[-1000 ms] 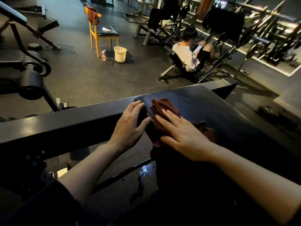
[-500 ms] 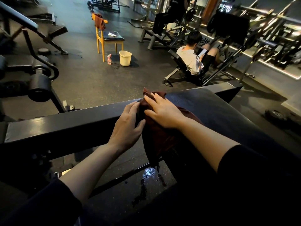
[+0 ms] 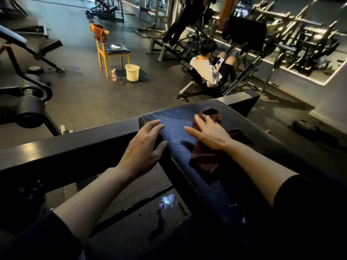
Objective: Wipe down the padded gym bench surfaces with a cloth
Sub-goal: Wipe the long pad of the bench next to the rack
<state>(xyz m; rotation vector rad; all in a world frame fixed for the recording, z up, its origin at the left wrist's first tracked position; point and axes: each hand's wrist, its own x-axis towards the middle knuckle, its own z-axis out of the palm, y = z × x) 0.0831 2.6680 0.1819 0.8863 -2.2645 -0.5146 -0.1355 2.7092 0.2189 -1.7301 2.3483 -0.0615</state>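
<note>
the cloth point(image 3: 208, 156), a dark red rag, lies spread on the padded top of the counter point(image 3: 174, 119), toward its far right part, with one bunched end poking out beyond my fingertips and the rest trailing back under my wrist. my right hand point(image 3: 208, 133) lies flat on it, fingers straight and spread, a pressing grip rather than a clenched one. my left hand point(image 3: 143, 145) rests with fingers loosely splayed on the left edge of the pad, holding nothing, just steadying.

the pad looks damp and beaded on the near left stretch. i judge i am mid-wipe on the top face. to do this well i should keep the palm flat so the rag stays spread rather than bunching, press evenly, and overlap each pass so no strip is missed. the rounded left edge and far corner point(image 3: 142, 118) deserve their own pass, since a flat palm skips curves. the left hand should stay off the part being wiped.

there is a wet patch on the floor point(image 3: 167, 201) below the pad, so the rag may be carrying too much water.

farther off, a yellow chair point(image 3: 110, 51) stands with another rag over its back, a pale bucket point(image 3: 132, 72) and a spray bottle point(image 3: 114, 75) beside it. a person point(image 3: 208, 70) sits on a machine to the far right.
</note>
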